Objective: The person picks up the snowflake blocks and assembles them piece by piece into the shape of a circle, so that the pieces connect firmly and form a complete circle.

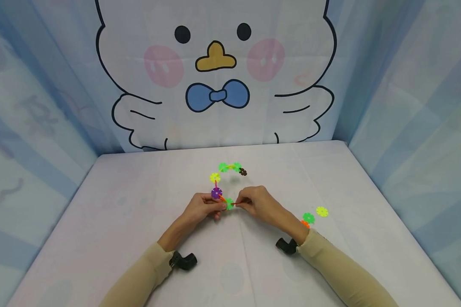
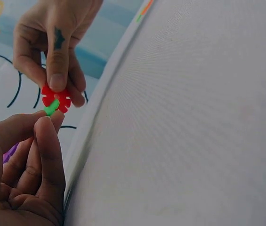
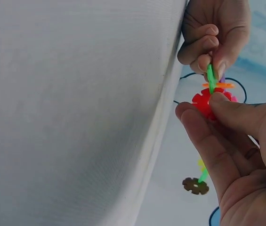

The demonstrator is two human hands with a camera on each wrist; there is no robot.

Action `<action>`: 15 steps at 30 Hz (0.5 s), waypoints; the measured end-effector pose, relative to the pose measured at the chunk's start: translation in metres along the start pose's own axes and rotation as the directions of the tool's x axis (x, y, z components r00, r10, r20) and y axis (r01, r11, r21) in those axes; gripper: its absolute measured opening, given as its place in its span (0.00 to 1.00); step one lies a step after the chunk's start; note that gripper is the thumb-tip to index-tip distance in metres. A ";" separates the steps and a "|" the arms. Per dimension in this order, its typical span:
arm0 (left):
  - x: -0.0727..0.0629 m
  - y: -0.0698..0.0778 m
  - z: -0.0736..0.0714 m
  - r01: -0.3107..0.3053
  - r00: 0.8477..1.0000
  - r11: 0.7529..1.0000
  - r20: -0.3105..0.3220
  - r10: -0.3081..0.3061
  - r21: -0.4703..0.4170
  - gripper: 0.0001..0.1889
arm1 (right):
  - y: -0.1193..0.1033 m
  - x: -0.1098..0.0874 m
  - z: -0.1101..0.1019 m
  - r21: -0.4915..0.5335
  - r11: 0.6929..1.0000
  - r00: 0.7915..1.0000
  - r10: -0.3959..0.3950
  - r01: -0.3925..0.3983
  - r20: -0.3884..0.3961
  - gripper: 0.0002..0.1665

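A curved chain of interlocking snowflake discs rises from my hands in the head view, with a purple disc (image 1: 217, 193), a yellow disc (image 1: 214, 178) and a brown disc (image 1: 243, 172) at its far end. My left hand (image 1: 204, 208) pinches the green disc (image 1: 229, 204) at the chain's near end. Between thumb and fingers my right hand (image 1: 260, 204) pinches a red disc (image 3: 201, 102). In the left wrist view the red disc (image 2: 56, 98) meets the green disc (image 2: 52, 107) edge to edge, crosswise. How deep their slots engage cannot be made out.
Loose on the white table (image 1: 119, 221), by the right forearm, lie a green disc (image 1: 309, 218), a yellow disc (image 1: 322, 211) and an orange disc (image 1: 305, 224), partly hidden by the wrist. A curtain with a cartoon figure (image 1: 215, 119) stands behind the table.
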State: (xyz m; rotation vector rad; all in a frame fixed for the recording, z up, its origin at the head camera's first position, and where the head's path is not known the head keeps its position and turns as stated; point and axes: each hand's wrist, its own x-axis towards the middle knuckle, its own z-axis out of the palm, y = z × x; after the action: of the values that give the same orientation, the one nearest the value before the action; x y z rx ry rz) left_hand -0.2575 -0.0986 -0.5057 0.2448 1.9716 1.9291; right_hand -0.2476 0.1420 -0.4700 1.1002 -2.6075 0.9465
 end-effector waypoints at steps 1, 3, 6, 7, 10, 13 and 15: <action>0.000 0.000 -0.001 -0.001 1.000 1.000 0.000 0.001 0.000 0.03 | 0.000 0.000 0.000 0.005 1.000 1.000 0.005 -0.005 -0.002 0.04; 0.000 0.000 -0.001 -0.002 1.000 1.000 0.000 0.002 0.000 0.04 | 0.000 0.001 0.000 0.024 1.000 1.000 0.017 -0.017 -0.009 0.03; 0.000 -0.002 -0.003 -0.007 1.000 1.000 0.006 0.007 -0.003 0.06 | 0.001 0.001 0.000 0.075 0.996 0.998 0.057 -0.056 -0.007 0.03; 0.000 -0.002 -0.003 -0.008 1.000 1.000 0.010 0.008 -0.003 0.06 | 0.001 0.001 -0.001 0.102 0.992 0.997 0.078 -0.078 0.000 0.03; 0.001 -0.003 -0.003 -0.015 1.000 1.000 0.019 0.015 -0.006 0.08 | 0.003 -0.001 -0.005 0.172 0.975 0.990 0.134 -0.138 0.032 0.05; 0.002 -0.002 -0.003 -0.017 1.000 1.000 0.023 0.017 -0.008 0.09 | 0.008 -0.005 -0.014 0.213 0.957 0.980 0.188 -0.197 0.059 0.10; 0.002 -0.002 -0.004 -0.013 1.000 1.000 0.025 0.014 -0.011 0.09 | 0.013 -0.010 -0.023 0.215 0.948 0.972 0.224 -0.235 0.075 0.12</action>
State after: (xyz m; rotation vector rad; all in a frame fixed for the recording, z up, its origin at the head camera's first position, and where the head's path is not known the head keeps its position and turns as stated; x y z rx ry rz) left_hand -0.2608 -0.1014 -0.5079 0.2784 1.9479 1.9356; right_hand -0.2514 0.1688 -0.4618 0.8847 -2.7681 1.3041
